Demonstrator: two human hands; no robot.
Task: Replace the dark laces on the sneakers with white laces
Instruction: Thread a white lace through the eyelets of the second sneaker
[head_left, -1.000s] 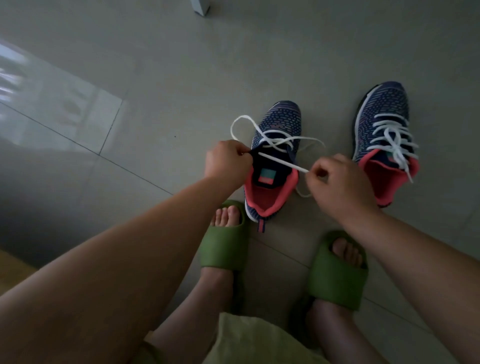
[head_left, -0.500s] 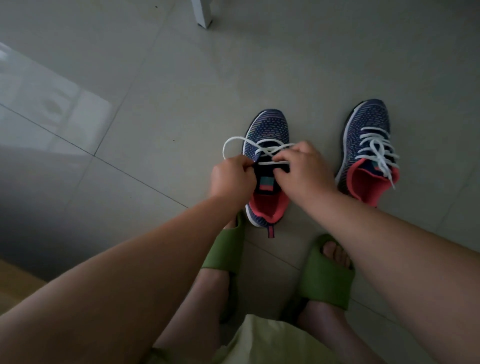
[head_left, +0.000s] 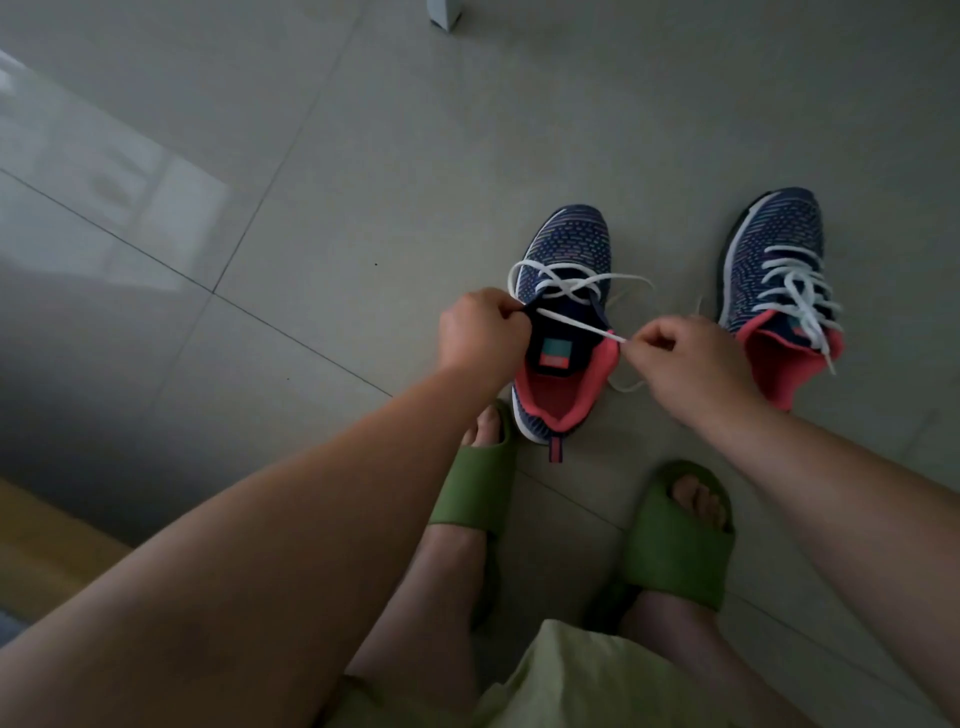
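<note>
Pulling the lace (head_left: 574, 323) across: half a second ago my right hand (head_left: 691, 364) was up against the tongue beside the left one; now it has drawn out to the side, well clear of the near sneaker (head_left: 563, 332), and a straight run of white lace stretches from the eyelet row to its pinched thumb and forefinger. My left hand (head_left: 480, 338) stays curled at the shoe's left edge, apparently gripping the collar or the lace there; I can't tell which. Loose loops lie over the toe, and slack trails on the floor (head_left: 311, 208) by the right hand. I judge one more crossing is now drawn snug. The far sneaker (head_left: 774, 291) already carries white lacing, so this shoe's upper eyelets are what remain.
</note>
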